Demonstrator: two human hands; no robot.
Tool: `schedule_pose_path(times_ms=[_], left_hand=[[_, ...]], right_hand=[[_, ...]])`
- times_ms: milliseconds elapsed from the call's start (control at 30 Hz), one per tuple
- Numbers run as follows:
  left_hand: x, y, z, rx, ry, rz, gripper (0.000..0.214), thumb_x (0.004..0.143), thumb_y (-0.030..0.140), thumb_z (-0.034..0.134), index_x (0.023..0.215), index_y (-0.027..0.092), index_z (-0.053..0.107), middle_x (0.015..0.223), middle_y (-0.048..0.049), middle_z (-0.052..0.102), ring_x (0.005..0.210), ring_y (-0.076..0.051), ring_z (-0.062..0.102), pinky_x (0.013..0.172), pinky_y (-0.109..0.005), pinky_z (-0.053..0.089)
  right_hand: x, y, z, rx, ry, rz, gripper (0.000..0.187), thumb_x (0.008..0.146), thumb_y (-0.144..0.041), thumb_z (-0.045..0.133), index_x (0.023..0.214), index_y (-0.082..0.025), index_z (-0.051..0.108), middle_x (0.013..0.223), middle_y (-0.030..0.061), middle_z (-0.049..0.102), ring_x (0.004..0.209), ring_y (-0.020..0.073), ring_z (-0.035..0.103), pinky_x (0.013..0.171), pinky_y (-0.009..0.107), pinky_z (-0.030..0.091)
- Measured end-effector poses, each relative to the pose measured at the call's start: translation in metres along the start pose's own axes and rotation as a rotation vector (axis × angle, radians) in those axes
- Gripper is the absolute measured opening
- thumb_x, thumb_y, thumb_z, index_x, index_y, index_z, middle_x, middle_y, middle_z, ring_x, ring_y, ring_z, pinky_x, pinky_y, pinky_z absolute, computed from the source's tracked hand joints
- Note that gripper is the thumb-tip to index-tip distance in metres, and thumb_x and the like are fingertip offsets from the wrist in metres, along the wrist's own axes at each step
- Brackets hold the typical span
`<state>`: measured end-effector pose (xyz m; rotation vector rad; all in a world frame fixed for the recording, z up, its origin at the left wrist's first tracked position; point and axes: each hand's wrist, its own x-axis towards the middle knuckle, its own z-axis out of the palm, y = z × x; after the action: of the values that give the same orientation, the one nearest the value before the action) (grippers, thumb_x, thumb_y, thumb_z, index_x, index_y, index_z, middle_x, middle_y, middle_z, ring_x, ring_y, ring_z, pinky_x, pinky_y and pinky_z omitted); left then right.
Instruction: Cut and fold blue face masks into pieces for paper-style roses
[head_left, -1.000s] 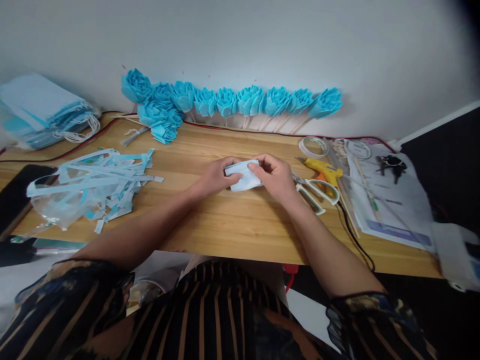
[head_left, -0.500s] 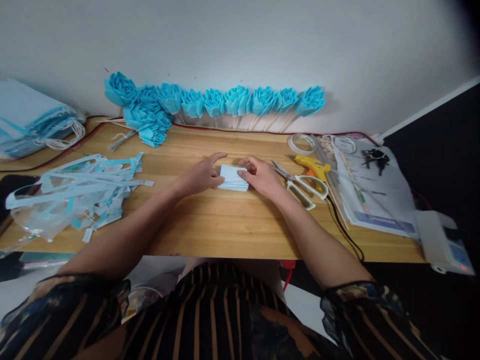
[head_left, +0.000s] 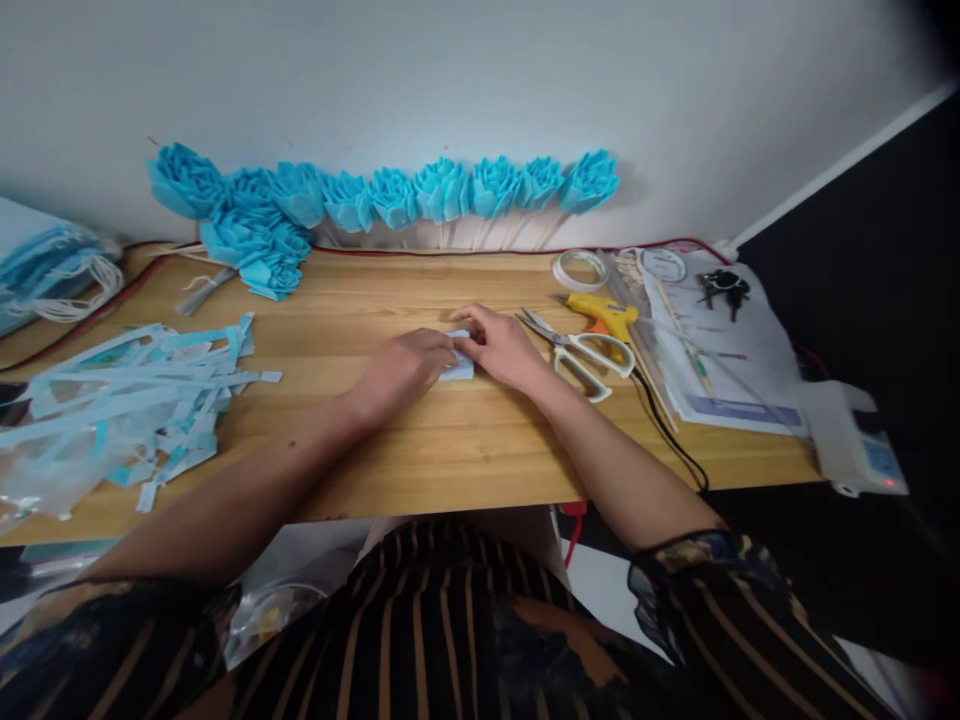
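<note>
A small stack of pale blue cut sheets (head_left: 459, 371) lies on the wooden table, mostly covered by my fingers. My left hand (head_left: 405, 368) has its fingers pressed together on the stack's left and far side. From the right, my right hand (head_left: 496, 346) grips the stack with the thumb over it and the fingers curled. White-handled scissors (head_left: 574, 350) lie just right of my right hand, blades partly open. Beyond them rests a yellow glue gun (head_left: 604, 312).
Blue fabric flowers on sticks (head_left: 442, 190) lean along the wall. Cut strips (head_left: 142, 390) are heaped at left, near a stack of face masks (head_left: 45, 260). A tape roll (head_left: 580, 270), papers (head_left: 735, 350) and keys (head_left: 724, 290) lie at right.
My left hand has moved from the stack's left edge onto it, its fingers closing together. My right hand has closed further over the stack. The view has shifted slightly right.
</note>
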<state>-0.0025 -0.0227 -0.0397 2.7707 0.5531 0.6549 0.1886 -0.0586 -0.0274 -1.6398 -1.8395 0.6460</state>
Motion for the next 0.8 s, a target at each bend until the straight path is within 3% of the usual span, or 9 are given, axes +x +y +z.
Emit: schedule_pose_path(times_ms=[133, 267, 367, 433, 500, 600, 800], left_hand=[[-0.002, 0.0, 0.0, 0.033, -0.04, -0.045, 0.033, 0.098, 0.023, 0.04, 0.102, 0.017, 0.072, 0.113, -0.0119, 0.07, 0.106, -0.024, 0.064, 0.093, -0.041, 0.053], [-0.002, -0.001, -0.002, 0.017, -0.039, -0.034, 0.03, 0.096, 0.02, 0.043, 0.1, 0.017, 0.072, 0.113, -0.0119, 0.07, 0.106, -0.024, 0.064, 0.094, -0.041, 0.053], [-0.002, 0.0, -0.002, 0.008, -0.04, -0.04, 0.028, 0.095, 0.018, 0.044, 0.1, 0.018, 0.072, 0.114, -0.0103, 0.07, 0.107, -0.024, 0.064, 0.094, -0.041, 0.054], [-0.002, 0.0, -0.003, 0.007, -0.041, -0.048, 0.028, 0.094, 0.016, 0.044, 0.101, 0.018, 0.072, 0.114, -0.0102, 0.07, 0.107, -0.024, 0.064, 0.094, -0.042, 0.054], [-0.002, 0.001, -0.003, 0.01, -0.044, -0.05, 0.029, 0.093, 0.016, 0.044, 0.1, 0.019, 0.072, 0.114, -0.0101, 0.07, 0.107, -0.024, 0.064, 0.094, -0.042, 0.054], [-0.002, 0.002, -0.003, 0.025, -0.052, -0.05, 0.029, 0.092, 0.014, 0.044, 0.1, 0.018, 0.072, 0.114, -0.0102, 0.07, 0.107, -0.025, 0.064, 0.094, -0.043, 0.054], [-0.002, 0.002, -0.004, 0.02, -0.043, -0.039, 0.027, 0.092, 0.015, 0.046, 0.1, 0.017, 0.071, 0.113, -0.0113, 0.07, 0.107, -0.025, 0.064, 0.094, -0.043, 0.054]], right_hand=[[0.0, -0.006, -0.011, -0.148, 0.031, -0.064, 0.029, 0.088, -0.02, 0.062, 0.116, -0.018, 0.067, 0.085, 0.0025, 0.071, 0.075, 0.0154, 0.061, 0.072, 0.027, 0.042], [-0.011, -0.018, -0.062, -0.37, 0.134, -0.053, 0.03, 0.093, -0.021, 0.054, 0.121, -0.018, 0.066, 0.101, 0.0067, 0.074, 0.089, 0.0193, 0.066, 0.079, 0.029, 0.045], [-0.035, -0.016, -0.104, -0.632, 0.057, 0.063, 0.035, 0.093, -0.025, 0.057, 0.126, -0.019, 0.064, 0.1, 0.0078, 0.075, 0.089, 0.0235, 0.067, 0.078, 0.033, 0.046], [-0.054, -0.008, -0.12, -0.819, -0.028, 0.155, 0.04, 0.09, -0.03, 0.061, 0.129, -0.019, 0.062, 0.105, 0.0107, 0.074, 0.093, 0.0275, 0.067, 0.078, 0.036, 0.047], [-0.07, 0.001, -0.122, -0.945, -0.108, 0.217, 0.045, 0.089, -0.033, 0.063, 0.131, -0.017, 0.06, 0.11, 0.014, 0.073, 0.098, 0.0304, 0.066, 0.079, 0.037, 0.048], [-0.083, 0.01, -0.112, -1.009, -0.116, 0.224, 0.044, 0.092, -0.035, 0.059, 0.131, -0.016, 0.059, 0.119, 0.0162, 0.069, 0.105, 0.0319, 0.064, 0.082, 0.038, 0.048], [-0.088, 0.0, -0.092, -1.01, -0.129, 0.322, 0.041, 0.094, -0.033, 0.051, 0.132, -0.018, 0.057, 0.112, 0.0163, 0.071, 0.095, 0.0308, 0.068, 0.073, 0.035, 0.046]])
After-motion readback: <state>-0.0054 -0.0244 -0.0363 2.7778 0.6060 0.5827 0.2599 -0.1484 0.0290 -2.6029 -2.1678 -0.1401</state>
